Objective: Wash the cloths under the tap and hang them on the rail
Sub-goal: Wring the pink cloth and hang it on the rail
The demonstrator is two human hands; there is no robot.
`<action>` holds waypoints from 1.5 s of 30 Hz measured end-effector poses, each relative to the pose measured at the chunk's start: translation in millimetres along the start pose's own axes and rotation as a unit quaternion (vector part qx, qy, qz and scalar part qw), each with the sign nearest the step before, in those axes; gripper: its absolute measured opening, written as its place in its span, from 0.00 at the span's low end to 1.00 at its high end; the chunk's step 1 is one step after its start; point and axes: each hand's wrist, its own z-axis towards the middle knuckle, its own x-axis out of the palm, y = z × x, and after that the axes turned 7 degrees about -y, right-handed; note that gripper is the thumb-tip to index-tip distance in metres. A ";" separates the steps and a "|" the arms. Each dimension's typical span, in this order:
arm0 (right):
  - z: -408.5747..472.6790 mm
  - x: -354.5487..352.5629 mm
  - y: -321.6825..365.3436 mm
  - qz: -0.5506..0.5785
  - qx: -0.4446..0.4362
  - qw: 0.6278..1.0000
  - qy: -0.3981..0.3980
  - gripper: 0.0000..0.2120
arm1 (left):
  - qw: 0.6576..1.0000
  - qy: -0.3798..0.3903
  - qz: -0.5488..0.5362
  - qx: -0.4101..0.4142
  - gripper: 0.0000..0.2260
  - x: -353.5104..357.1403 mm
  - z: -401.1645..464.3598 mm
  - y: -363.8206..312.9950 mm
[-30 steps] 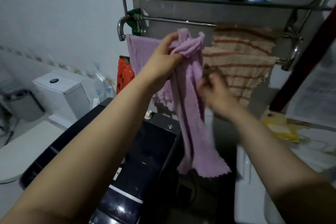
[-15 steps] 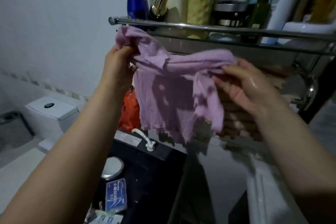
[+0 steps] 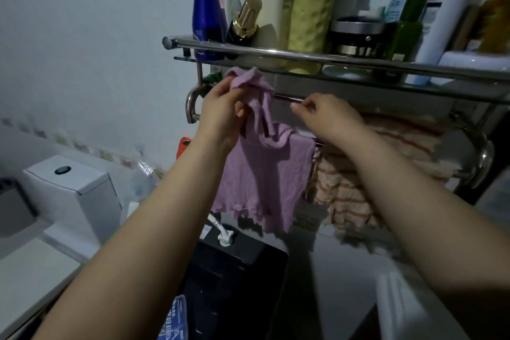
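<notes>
Blue bottle (image 3: pixel 205 16) stood at shelf's (image 3: pixel 455 74) left end, gold-capped bottle (image 3: pixel 245 21) just beside; white toilet cistern (image 3: pixel 74 190) lower left.

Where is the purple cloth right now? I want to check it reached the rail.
In the head view, the purple cloth hangs centre frame under the shelf, its top bunched in the left hand, just left of the striped cloth on the rail.

Rail (image 3: pixel 281 97) behind purple cloth (image 3: pixel 262 174); striped cloth (image 3: pixel 353 196) partly behind right forearm.
</notes>
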 end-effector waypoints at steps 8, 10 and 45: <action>-3.8 1.2 11.5 0.379 0.161 0.911 0.032 0.15 | 0.970 0.208 0.078 -0.095 0.12 16.0 -4.0 13.3; -5.7 -2.5 0.8 0.453 0.203 0.868 0.004 0.11 | 0.973 0.204 0.066 -0.088 0.08 5.4 6.2 10.8; -3.7 -10.4 -35.7 -0.220 0.030 0.970 -0.097 0.15 | 0.600 -0.069 0.778 0.175 0.21 -18.8 70.2 54.8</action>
